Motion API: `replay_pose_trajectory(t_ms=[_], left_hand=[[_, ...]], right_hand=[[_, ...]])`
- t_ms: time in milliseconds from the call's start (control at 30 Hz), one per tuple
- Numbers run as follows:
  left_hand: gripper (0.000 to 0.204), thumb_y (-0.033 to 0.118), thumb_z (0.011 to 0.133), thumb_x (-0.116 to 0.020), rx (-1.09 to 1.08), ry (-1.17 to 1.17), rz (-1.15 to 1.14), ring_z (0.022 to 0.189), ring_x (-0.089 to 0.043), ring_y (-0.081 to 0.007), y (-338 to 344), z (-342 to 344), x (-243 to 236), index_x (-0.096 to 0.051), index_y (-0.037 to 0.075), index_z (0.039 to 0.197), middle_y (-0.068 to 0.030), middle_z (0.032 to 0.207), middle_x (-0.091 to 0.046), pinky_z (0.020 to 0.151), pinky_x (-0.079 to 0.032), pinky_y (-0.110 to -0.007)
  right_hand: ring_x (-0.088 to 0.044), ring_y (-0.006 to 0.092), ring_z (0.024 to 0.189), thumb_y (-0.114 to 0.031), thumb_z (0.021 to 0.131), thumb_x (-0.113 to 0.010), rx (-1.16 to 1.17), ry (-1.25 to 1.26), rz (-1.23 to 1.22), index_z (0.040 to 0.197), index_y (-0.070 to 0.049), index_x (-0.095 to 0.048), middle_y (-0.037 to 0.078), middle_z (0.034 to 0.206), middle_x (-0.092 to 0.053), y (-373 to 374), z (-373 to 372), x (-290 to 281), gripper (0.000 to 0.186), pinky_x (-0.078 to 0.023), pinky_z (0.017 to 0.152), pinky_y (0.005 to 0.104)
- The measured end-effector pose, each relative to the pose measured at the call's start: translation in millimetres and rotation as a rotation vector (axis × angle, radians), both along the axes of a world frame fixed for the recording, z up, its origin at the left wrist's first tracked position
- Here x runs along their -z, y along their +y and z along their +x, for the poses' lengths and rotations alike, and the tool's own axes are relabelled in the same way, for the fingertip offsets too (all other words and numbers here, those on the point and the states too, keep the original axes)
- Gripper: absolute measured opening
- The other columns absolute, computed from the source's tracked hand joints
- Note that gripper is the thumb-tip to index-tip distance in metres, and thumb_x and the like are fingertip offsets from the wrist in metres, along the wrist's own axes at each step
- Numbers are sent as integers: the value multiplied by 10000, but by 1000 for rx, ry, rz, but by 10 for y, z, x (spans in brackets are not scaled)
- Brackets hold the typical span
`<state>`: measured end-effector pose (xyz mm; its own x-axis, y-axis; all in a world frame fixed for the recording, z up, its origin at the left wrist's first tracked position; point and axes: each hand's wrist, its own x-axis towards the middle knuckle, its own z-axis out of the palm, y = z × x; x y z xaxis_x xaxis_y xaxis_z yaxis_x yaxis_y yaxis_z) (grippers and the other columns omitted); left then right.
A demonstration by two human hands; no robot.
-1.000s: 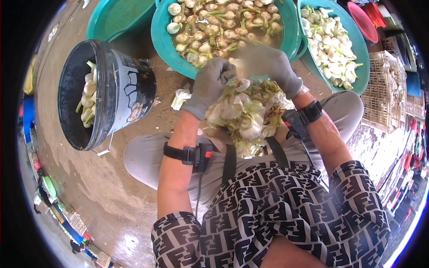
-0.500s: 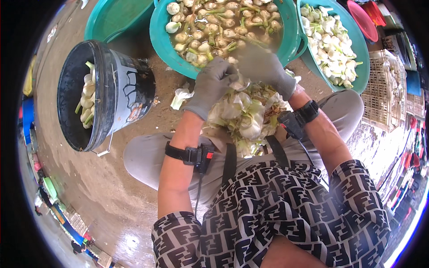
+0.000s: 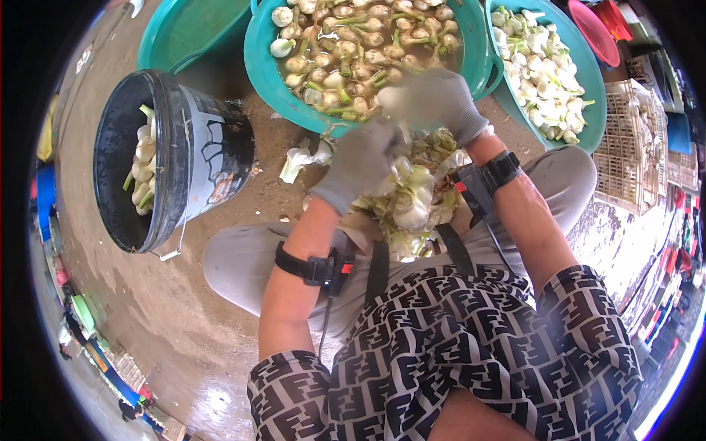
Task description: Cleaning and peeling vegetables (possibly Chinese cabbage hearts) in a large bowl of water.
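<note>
My left hand, in a grey glove, has its fingers curled above a heap of torn pale garlic husks between my legs; what it holds is hidden. My right hand, also gloved, is blurred, its fingers bent near a pale object at the rim of the middle teal tub, which holds garlic bulbs in brown water. A loose piece of white husk lies on the floor left of my left hand.
A black bucket with some bulbs stands at the left. A teal tub is at upper left. Another tub of white bulbs is at upper right, beside plastic crates and pink basins. My bent knees flank the heap.
My left hand has moved down and slightly right, toward the husk heap. My right hand has shifted up and a little left, toward the water tub.
</note>
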<state>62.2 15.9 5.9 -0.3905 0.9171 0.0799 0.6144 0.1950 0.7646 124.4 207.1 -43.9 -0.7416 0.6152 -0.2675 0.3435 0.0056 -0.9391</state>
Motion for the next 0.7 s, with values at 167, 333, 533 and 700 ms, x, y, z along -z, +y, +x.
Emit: replay_pose_trajectory(t_ms=[167,333,533,700], left_hand=[[122,192,726,-567,212,153,-257,780,-567,-273,-28,102,175,-561,90,792,-88,824,-561,685,-443,-387],[276,234,702,-632,-225,84,91,792,-571,-243,51,-96,-62,-568,74,918,-86,867,-553,732,-450,-359],[495,218,632,-731,-320,113,230,782,-563,-273,60,-131,120,-516,74,1053,-126,920,-546,717,-456,-338],[428,156,645,-708,-574,-301,193,801,-571,-178,-141,-492,-329,-524,25,1009,-96,878,-585,665,-467,-317]], right_hand=[[-462,69,420,-111,813,-530,-31,39,-121,772,6,-597,47,595,-557,106,10,146,141,-360,364,194],[-466,66,432,-122,805,-558,-18,-75,-267,771,-1,-591,37,616,-554,-197,37,-112,130,-358,368,190],[-477,71,461,-144,807,-568,-115,20,-357,805,-17,-575,25,648,-553,-330,10,-319,127,-393,413,193],[-536,80,565,-169,807,-580,-277,312,-419,890,-23,-565,35,714,-580,-332,-124,-539,169,-449,526,194]])
